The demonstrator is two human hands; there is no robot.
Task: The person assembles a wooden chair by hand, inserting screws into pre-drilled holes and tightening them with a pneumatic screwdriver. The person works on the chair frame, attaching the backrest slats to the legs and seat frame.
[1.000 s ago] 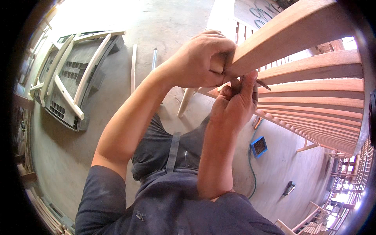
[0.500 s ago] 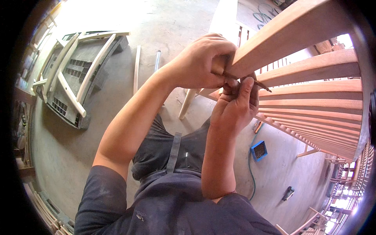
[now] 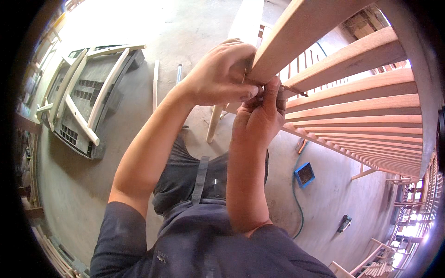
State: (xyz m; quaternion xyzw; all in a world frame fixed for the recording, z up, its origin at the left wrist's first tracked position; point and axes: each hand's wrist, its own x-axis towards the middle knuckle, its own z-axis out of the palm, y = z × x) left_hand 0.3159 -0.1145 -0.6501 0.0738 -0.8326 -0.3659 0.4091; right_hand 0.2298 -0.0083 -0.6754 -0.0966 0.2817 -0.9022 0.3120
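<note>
Both hands meet at the near lower end of a thick wooden rail (image 3: pixel 306 37). My left hand (image 3: pixel 222 76) is closed beside the rail's end, its fingers curled and partly hidden. A short brown edge shows by those fingers, but I cannot tell what they hold. Just below and right, my right hand (image 3: pixel 258 109) is closed in a pinch, thumb up. A thin dark brown strip (image 3: pixel 296 91) sticks out past its fingers to the right. Wooden slats (image 3: pixel 357 102) of the same piece run away to the right.
At the left, a dark pallet (image 3: pixel 95 118) bears pale curved wooden parts. A blue box (image 3: pixel 304 175) with dark contents stands on the floor beside a green hose (image 3: pixel 296 204). Farther right lies a small dark tool (image 3: pixel 344 224). Long pale sticks (image 3: pixel 155 85) lie ahead.
The rail and both hands sit farther left and slightly higher in view. My left hand's fingers have shifted at the rail's end. The brown strip still sticks out past my right hand.
</note>
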